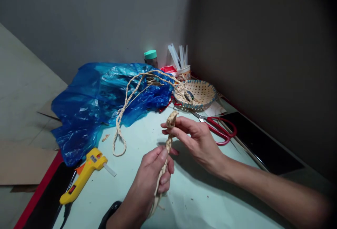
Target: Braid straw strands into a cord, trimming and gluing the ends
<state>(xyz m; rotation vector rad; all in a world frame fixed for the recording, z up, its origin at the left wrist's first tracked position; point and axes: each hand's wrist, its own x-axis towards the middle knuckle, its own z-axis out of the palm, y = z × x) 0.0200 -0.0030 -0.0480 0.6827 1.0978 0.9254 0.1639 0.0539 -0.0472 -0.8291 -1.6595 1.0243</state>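
Observation:
Above the table I hold a pale braided straw cord nearly upright, its top end curled into a small knob. My left hand is closed around the lower part, with loose flat strands hanging below the fist. Just under the curled top, my right hand pinches the cord between thumb and fingers. A long looped straw braid lies beyond my hands, running over a blue plastic bag toward a woven basket.
A yellow glue gun lies at the left. Red-handled scissors rest by the basket, partly behind my right hand. At the back stand a cup of glue sticks and a green-lidded jar. Walls close off the back and right.

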